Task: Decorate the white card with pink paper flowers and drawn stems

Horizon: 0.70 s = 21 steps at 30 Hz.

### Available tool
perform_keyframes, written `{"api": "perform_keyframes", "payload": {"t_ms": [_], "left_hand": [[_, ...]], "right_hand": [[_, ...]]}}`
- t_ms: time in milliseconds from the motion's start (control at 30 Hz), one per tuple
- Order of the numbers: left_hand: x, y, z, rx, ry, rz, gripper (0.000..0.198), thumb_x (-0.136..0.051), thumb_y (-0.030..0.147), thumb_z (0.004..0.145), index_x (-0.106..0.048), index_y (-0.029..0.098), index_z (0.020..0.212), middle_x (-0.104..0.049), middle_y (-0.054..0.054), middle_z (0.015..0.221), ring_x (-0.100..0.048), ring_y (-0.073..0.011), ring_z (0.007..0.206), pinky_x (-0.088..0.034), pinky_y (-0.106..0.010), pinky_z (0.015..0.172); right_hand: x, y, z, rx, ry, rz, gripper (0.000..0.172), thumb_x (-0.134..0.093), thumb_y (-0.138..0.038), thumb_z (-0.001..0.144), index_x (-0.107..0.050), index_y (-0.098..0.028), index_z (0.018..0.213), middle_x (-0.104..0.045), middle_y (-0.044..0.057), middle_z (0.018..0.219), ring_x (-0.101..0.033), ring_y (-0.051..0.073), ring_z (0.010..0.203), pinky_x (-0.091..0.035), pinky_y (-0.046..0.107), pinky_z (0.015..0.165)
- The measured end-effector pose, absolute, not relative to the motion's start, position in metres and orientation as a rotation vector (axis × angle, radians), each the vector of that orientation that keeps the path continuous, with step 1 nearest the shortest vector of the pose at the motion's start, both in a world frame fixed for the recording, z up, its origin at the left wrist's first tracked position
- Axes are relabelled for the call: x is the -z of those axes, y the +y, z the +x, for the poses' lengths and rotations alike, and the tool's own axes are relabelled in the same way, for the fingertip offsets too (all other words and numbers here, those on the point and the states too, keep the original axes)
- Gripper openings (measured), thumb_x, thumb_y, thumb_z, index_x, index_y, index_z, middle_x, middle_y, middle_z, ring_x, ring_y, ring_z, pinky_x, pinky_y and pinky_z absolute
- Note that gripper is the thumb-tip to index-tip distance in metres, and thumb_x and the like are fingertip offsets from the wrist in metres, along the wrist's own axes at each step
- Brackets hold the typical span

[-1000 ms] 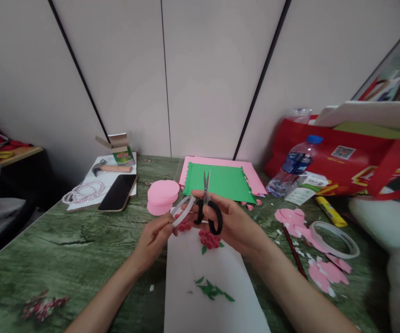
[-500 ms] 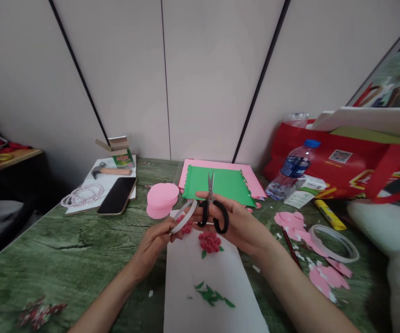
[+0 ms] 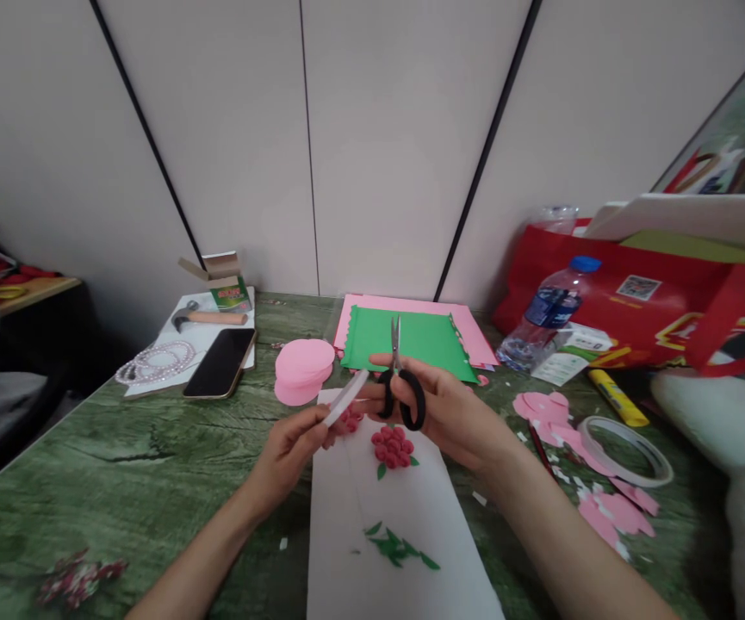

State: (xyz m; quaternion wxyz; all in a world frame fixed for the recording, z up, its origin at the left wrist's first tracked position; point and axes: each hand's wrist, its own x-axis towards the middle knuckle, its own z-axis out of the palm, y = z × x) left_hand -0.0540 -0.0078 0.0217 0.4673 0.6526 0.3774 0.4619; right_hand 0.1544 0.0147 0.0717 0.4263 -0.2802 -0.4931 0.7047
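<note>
In my left hand (image 3: pixel 291 448) is a narrow roll of white tape (image 3: pixel 346 400), turned nearly edge-on and pinched at its lower end. My right hand (image 3: pixel 446 400) is closed around scissors (image 3: pixel 414 400) with black handles, the blades pointing up and away. Fingertips of my right hand reach close to the tape's far end; whether they touch it I cannot tell. Beneath both hands lies a long white sheet (image 3: pixel 404 534). It bears a pink flower cluster (image 3: pixel 392 447), a second cluster (image 3: pixel 350 419) partly hidden by my left hand, and several loose green paper leaves (image 3: pixel 401 548).
Pink paper ovals (image 3: pixel 304 370) and a green sheet (image 3: pixel 411 340) lie ahead. To the right are a water bottle (image 3: pixel 549 314), glue stick (image 3: pixel 617 399), larger tape roll (image 3: pixel 627 452) and red bag (image 3: pixel 605 284). A phone (image 3: pixel 220 363), hammer (image 3: pixel 210 319) and beads (image 3: pixel 156 362) sit left.
The white tape roll has turned from showing its ring opening to nearly edge-on. Both hands have shifted slightly, and the scissors stay in my right hand.
</note>
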Motion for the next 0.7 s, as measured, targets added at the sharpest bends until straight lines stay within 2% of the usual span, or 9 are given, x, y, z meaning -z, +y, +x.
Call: {"api": "perform_keyframes", "payload": {"t_ms": [100,233,400,500,700], "left_hand": [[-0.026,-0.006,-0.051,-1.251,0.778,1.398,0.015,-0.052,0.034,0.085,-0.051,0.02,0.089,-0.058,-0.001,0.072,-0.051,-0.0148,0.069,-0.039,-0.028,0.069],[-0.03,-0.004,-0.049,-1.31,0.697,1.239,0.015,-0.059,0.031,0.082,-0.051,0.019,0.086,-0.065,-0.004,0.08,-0.058,-0.0153,0.071,-0.043,-0.029,0.069],[-0.029,-0.004,-0.052,-1.289,0.785,1.263,0.02,-0.061,0.033,0.08,-0.062,0.014,0.086,-0.066,-0.005,0.078,-0.059,-0.0146,0.07,-0.046,-0.027,0.069],[-0.03,-0.006,-0.052,-1.27,0.809,1.282,0.02,-0.061,0.033,0.08,-0.063,0.014,0.084,-0.068,-0.006,0.078,-0.059,-0.0145,0.069,-0.047,-0.027,0.068],[-0.031,-0.006,-0.051,-1.275,0.771,1.295,0.018,-0.059,0.032,0.081,-0.064,0.014,0.084,-0.068,-0.005,0.078,-0.059,-0.0133,0.067,-0.047,-0.027,0.068]], "right_hand": [[-0.078,0.014,0.165,-1.642,-1.52,-0.863,0.04,-0.069,-0.034,0.073,-0.056,-0.019,0.108,-0.065,0.004,0.085,-0.061,0.016,0.078,-0.048,0.03,0.07],[-0.083,0.01,0.171,-1.899,-1.825,-0.748,0.032,-0.064,-0.032,0.077,-0.057,-0.016,0.103,-0.057,-0.001,0.07,-0.056,0.011,0.067,-0.045,0.026,0.064],[-0.07,0.008,0.162,-2.214,-1.751,-0.592,0.027,-0.057,-0.032,0.082,-0.057,-0.014,0.101,-0.049,-0.006,0.059,-0.05,0.006,0.052,-0.05,0.026,0.06],[-0.066,0.008,0.158,-2.251,-1.718,-0.619,0.023,-0.059,-0.029,0.08,-0.059,-0.013,0.096,-0.045,-0.007,0.058,-0.046,0.004,0.049,-0.052,0.026,0.059],[-0.075,0.006,0.156,-2.248,-1.731,-0.676,0.016,-0.058,-0.023,0.078,-0.06,-0.013,0.091,-0.045,-0.007,0.056,-0.046,0.004,0.049,-0.051,0.023,0.057]]}}
